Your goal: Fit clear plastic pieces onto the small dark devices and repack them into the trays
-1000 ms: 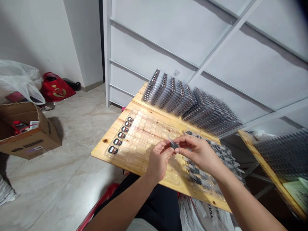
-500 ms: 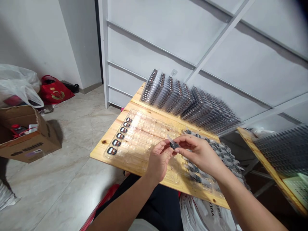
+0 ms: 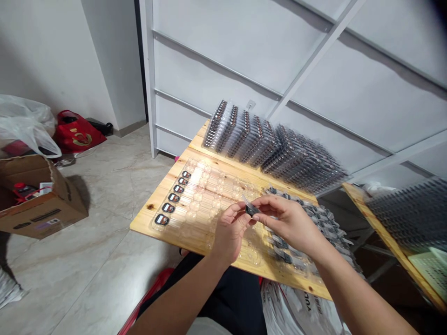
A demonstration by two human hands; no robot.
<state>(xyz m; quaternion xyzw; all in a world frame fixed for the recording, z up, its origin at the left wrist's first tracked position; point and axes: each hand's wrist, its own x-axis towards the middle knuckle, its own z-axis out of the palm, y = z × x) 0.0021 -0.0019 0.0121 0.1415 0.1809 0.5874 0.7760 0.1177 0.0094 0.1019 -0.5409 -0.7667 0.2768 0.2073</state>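
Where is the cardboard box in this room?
In the head view, the open cardboard box sits on the tiled floor at far left, right in front of a white plastic bag.

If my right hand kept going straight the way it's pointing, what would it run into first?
Your right hand holds the small dark part at its fingertips, so that comes first; just beyond is your left hand, though depth is unclear.

A packing room: blister trays [image 3: 275,149] stacked on a pine board [image 3: 143,218], a cardboard box [image 3: 45,218] on floor tiles [image 3: 94,270].
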